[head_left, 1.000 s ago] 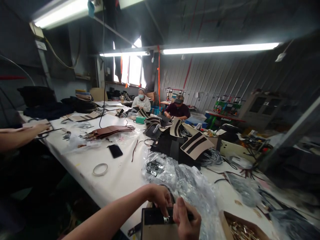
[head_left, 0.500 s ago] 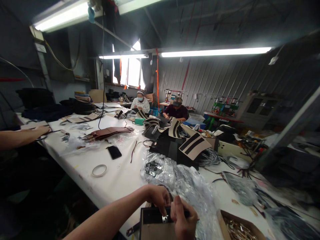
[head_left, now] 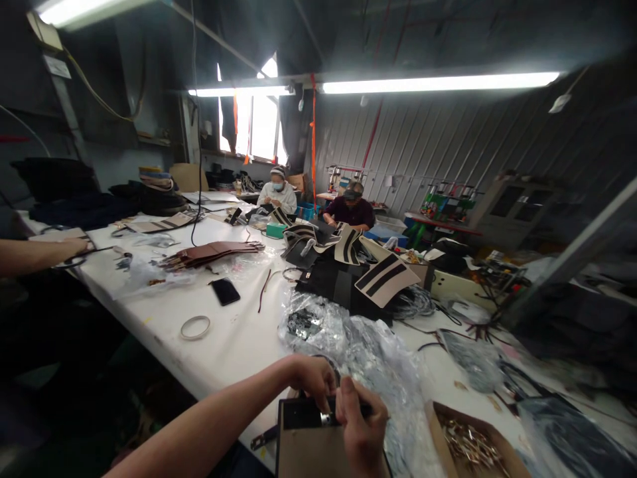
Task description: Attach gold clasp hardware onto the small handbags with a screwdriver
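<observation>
Hands: left hand point(head_left: 312, 380) and right hand point(head_left: 361, 428) are both closed in a pinch on a black strap point(head_left: 301, 421), meeting at its small metal fitting point(head_left: 326, 418). The strap lies at the near edge of the counter point(head_left: 233, 345), along the top of a tan panel point(head_left: 308, 455), with its long axis running left to right. Just beyond lie clear plastic bags point(head_left: 371, 362); to the right stands a cardboard box point(head_left: 502, 458) of metal parts. Farther off are a tape ring point(head_left: 195, 327), a dark phone point(head_left: 225, 291), brown straps point(head_left: 212, 252) and striped panels point(head_left: 385, 279). A co-worker's hand point(head_left: 70, 247) rests far left; two people point(head_left: 351, 209) sit at the far end. Compared with the earlier frames, the grip is unchanged and the box appears further left. A wall label point(head_left: 54, 66) is too blurred to read.
</observation>
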### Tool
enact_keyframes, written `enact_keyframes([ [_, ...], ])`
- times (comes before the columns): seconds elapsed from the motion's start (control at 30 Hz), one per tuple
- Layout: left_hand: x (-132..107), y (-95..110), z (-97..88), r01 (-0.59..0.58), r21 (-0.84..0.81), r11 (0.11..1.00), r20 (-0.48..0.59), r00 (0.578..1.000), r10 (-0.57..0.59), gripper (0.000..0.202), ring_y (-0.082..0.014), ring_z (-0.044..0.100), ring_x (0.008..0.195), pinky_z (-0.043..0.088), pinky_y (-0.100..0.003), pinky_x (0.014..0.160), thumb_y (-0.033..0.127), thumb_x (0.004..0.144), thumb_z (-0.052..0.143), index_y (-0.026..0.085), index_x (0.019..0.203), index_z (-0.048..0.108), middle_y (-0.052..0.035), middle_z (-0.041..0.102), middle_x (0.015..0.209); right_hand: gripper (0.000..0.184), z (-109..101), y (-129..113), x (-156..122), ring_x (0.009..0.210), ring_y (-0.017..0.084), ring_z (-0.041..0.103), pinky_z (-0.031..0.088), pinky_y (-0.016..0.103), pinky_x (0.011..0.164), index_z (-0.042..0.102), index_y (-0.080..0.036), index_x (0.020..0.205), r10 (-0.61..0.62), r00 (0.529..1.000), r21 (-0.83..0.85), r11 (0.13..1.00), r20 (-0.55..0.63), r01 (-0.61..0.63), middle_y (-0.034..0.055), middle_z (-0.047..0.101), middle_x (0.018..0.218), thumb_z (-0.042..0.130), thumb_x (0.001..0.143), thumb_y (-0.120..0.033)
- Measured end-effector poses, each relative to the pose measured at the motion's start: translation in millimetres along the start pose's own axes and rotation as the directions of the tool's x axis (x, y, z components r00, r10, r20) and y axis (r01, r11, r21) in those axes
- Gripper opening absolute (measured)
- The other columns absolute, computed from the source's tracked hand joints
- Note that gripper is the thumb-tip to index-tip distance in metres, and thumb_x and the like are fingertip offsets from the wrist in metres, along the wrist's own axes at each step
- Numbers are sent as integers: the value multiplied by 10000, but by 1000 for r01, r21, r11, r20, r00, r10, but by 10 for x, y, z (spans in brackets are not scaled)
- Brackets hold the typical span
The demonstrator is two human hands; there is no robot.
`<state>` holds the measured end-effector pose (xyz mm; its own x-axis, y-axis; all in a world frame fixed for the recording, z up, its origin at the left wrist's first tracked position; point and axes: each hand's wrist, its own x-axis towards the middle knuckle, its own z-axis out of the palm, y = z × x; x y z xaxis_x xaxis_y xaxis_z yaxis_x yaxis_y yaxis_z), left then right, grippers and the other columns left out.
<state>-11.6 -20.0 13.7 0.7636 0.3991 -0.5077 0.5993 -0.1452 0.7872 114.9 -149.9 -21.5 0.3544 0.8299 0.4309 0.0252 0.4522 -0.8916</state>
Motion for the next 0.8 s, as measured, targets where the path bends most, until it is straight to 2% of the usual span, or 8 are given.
enact_keyframes([
  [0.13, 42, -10, 51, 11, 63, 998, -39, 999, -9, 341, -149, 531, 644, 428, -250, 558, 229, 521, 931, 198, 736, 667, 50, 593, 690, 646, -32, -82, -10, 465, 110, 366, 286, 295, 472, 440, -229, 569, 38, 999, 62, 997, 15, -39, -45, 390, 515, 715, 1053, -556],
  [0.27, 255, -224, 68, -18, 2, 1000, 15, 1000, 18, 290, -159, 531, 659, 418, -258, 580, 209, 538, 869, 193, 762, 685, 42, 611, 692, 654, -31, -120, 10, 460, 97, 330, 266, 287, 472, 375, -240, 591, 76, 997, 143, 987, 9, -76, -68, 332, 529, 677, 1086, -542],
  [0.37, 338, -320, 75, -36, -8, 999, 11, 999, 36, 291, -172, 544, 684, 414, -265, 593, 215, 533, 863, 195, 760, 681, 35, 620, 699, 660, -14, -158, 22, 450, 94, 308, 253, 286, 455, 368, -243, 589, 84, 996, 139, 987, -9, -82, -72, 318, 526, 667, 1092, -550],
  [0.5, 310, -316, 75, -55, 33, 998, -25, 998, 56, 295, -175, 546, 691, 404, -273, 589, 225, 545, 876, 191, 780, 701, 26, 641, 726, 649, 3, -185, 16, 439, 92, 334, 265, 291, 457, 371, -243, 594, 60, 998, 95, 994, 12, -61, -72, 325, 528, 661, 1104, -521],
  [0.63, 284, -296, 87, -54, -15, 998, 6, 999, 54, 262, -168, 534, 671, 406, -278, 588, 204, 571, 844, 185, 805, 729, 28, 642, 718, 627, 13, -160, 4, 451, 99, 375, 295, 292, 469, 392, -240, 602, 33, 999, -3, 999, 28, -33, -65, 354, 529, 645, 1119, -489],
  [0.8, 304, -252, 94, -26, -10, 1000, 26, 999, 26, 239, -168, 520, 660, 379, -272, 570, 166, 565, 833, 186, 769, 712, 41, 599, 654, 629, 54, -154, 41, 428, 91, 354, 270, 284, 449, 399, -238, 601, 57, 998, 45, 997, -5, -57, -71, 346, 528, 678, 1101, -498],
])
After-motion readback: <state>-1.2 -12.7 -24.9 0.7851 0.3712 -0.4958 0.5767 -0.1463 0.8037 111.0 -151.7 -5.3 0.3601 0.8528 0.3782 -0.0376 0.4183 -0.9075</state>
